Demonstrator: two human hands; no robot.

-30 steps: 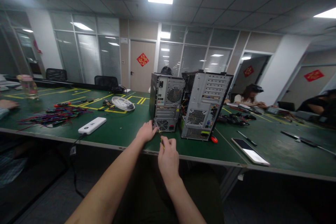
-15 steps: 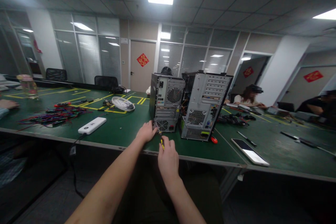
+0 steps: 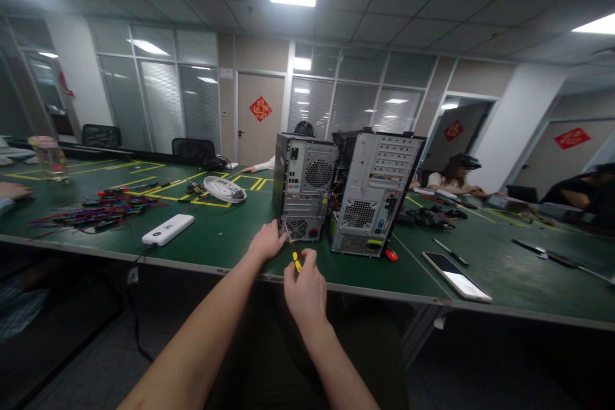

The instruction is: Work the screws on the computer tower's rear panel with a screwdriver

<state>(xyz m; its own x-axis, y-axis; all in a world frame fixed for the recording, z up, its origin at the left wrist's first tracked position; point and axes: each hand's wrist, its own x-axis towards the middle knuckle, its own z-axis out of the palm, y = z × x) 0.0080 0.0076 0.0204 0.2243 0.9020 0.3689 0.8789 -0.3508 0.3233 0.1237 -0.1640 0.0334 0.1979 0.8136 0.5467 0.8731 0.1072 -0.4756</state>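
A computer tower (image 3: 311,166) stands upright near the table's front edge with its back panel facing me. My left hand (image 3: 268,241) is closed around the lower left corner of this tower, thumb beside the panel. In my right hand (image 3: 306,285) is a screwdriver (image 3: 296,261) with a yellow and black handle, tilted up and to the left. Its shaft reaches the lower left of the back panel by the fan grille, close to my left thumb. The exact contact of its tip is too small to make out.
A second tower (image 3: 377,186) stands close on the right, with a red-handled tool (image 3: 391,255) beside it. A phone (image 3: 456,277) lies further right. Left are a white power bank (image 3: 168,229), tangled wires (image 3: 103,210) and a white round basket (image 3: 225,189). Other people sit around the table.
My right hand has shifted and turned slightly left on the screwdriver, showing more of its yellow handle. A person's arm has come into view behind the left tower. My left hand stays put.
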